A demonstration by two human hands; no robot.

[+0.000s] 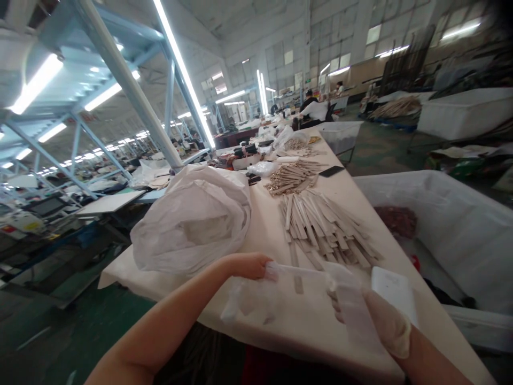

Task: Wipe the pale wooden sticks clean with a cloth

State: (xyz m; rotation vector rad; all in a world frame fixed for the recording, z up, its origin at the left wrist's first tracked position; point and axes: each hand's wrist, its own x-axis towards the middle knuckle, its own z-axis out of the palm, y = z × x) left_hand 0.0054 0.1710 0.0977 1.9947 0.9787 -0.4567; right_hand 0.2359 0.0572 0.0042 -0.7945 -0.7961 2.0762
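My left hand (253,265) is closed on one edge of a thin, see-through plastic bag (258,297) that hangs crumpled over the near end of the table. The bag's upper edge runs taut across to my right hand (387,318), which has a pale covering reaching the wrist. Its fingers curl around the other side of the plastic, though motion smears them. Just beyond lies a fanned pile of flat beige strips (320,227), with a stray strip (295,270) behind the bag. Beside my right hand is a white, rounded block-like object (395,289).
A large white sack (192,222), its mouth slack, stands on the table's left. Farther back lie a second strip pile (294,176), a dark flat piece (332,171) and clear bags (262,168). A deep white bin (460,230) adjoins the right edge. People sit far off.
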